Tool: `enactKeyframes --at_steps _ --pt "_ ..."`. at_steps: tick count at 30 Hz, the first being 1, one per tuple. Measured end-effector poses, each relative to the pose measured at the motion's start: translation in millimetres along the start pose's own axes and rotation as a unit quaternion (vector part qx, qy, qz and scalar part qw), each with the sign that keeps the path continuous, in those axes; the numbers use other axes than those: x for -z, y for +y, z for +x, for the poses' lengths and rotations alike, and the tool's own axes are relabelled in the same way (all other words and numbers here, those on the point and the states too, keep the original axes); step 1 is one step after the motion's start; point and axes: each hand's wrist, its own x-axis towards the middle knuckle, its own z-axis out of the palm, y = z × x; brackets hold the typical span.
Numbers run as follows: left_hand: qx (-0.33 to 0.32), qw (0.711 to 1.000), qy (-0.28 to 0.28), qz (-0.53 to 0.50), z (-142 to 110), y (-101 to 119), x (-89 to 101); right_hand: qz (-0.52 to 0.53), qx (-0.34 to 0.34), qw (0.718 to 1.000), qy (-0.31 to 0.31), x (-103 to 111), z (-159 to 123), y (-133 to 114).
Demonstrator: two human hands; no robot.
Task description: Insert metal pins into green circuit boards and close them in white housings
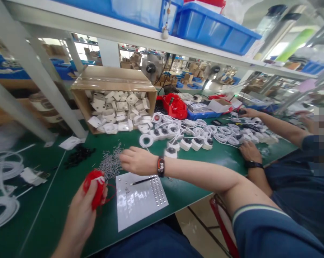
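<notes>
My left hand is wrapped round a red bundle with white marks on top and a thin red cord looping off its right side. What the bundle is exactly, I cannot make out. My right hand, with a black smartwatch on its wrist, is at the right edge of a pile of screws. Its fingers are curled down, and whatever is in them is hidden. Just below lies a white sheet bearing a black pen-like stick and rows of small round metal pieces.
Behind the screws, a cardboard box on its side spills white plastic housings. Black small parts lie left; coiled white cables lie farther left. White sockets with cables stretch right toward a co-worker's hands. A shelf carries blue bins.
</notes>
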Motion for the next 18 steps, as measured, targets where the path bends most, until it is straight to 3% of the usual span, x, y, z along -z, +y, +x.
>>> enactKeyframes --at_steps 2,4,7,10,12,13,16,18 --pt "-0.022 0.999 0.021 -0.026 -2 -6 -2.1 0.121 -0.181 0.975 0.03 -1 3 -18" --pt "-0.053 0.998 0.028 -0.035 -1 -14 -2.7 0.282 -0.315 0.904 0.057 -5 7 -39" --pt "-0.11 0.994 0.015 0.011 1 -26 0.3 0.463 -0.391 0.791 0.083 -16 14 -65" --pt "-0.146 0.989 0.007 0.028 -1 -31 4.4 0.586 -0.437 0.672 0.119 -31 19 -76" --pt "-0.153 0.988 -0.006 0.026 -4 -32 6.1 0.638 -0.436 0.622 0.124 -38 20 -77" --pt "-0.152 0.988 -0.016 0.028 -5 -32 6.9 0.644 -0.426 0.623 0.125 -39 21 -77" --pt "-0.136 0.989 -0.033 0.042 -3 -32 12.1 0.598 -0.401 0.675 0.162 -35 20 -77" --pt "-0.146 0.986 0.023 0.072 0 -29 18.6 0.548 -0.401 0.711 0.185 -29 18 -77"
